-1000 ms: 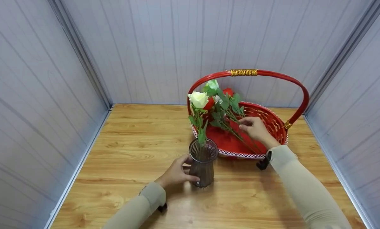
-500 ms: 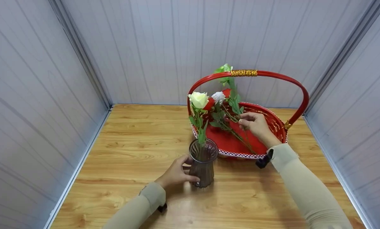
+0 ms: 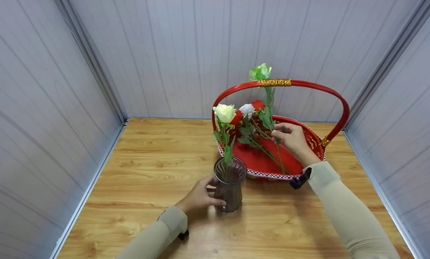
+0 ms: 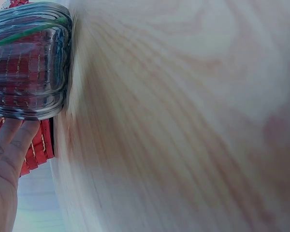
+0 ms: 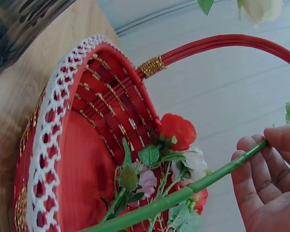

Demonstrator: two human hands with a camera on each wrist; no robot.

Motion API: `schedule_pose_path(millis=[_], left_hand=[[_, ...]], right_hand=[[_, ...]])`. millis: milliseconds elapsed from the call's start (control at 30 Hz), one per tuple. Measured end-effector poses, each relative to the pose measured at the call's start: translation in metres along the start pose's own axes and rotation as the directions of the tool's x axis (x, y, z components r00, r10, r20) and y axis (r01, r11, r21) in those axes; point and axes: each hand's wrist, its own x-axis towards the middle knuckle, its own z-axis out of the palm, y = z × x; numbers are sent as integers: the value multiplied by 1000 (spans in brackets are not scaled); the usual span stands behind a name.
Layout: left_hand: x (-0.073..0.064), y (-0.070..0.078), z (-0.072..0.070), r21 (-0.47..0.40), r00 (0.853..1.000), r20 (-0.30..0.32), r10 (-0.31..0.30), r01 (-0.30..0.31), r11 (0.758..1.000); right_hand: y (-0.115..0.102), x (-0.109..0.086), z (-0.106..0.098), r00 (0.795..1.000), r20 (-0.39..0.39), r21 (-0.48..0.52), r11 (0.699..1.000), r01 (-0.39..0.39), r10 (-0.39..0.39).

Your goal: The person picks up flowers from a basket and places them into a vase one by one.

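Nothing Legible in Any View

No words, brands, numbers or signs can be read; a small dark mark (image 3: 161, 215) edges the left sleeve's cuff (image 3: 174, 218), too tiny to decipher; a pale speck (image 3: 224, 207) low on the ribbed glass vase (image 3: 233, 196) may be label or glare.

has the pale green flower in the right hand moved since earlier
Yes. In the head view, the flower has moved up and to the right: its top, first below the basket handle, now shows above it, near the gold wrap.
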Motion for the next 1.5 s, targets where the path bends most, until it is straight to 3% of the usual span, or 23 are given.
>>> schedule_pose_path(millis=[400,633,1233,1500], left_hand=[[-1,-1,-1,-6,1000,19,-6,6,1000],[0,-1,-2,37,1000,9,-13,12,999],[1,-1,-3,11,1000,23,3,-3,1000],[1,-1,-3,25,1000,20,-7,6,1000]], right_hand=[[3,-7,8,998,34,189,980,-67,62],[15,-15,11,996,50,198,977,-78,70],[40,-34,19,990,85,309,941,-136,115],[42,-43,19,994,55,322,941,-106,93]])
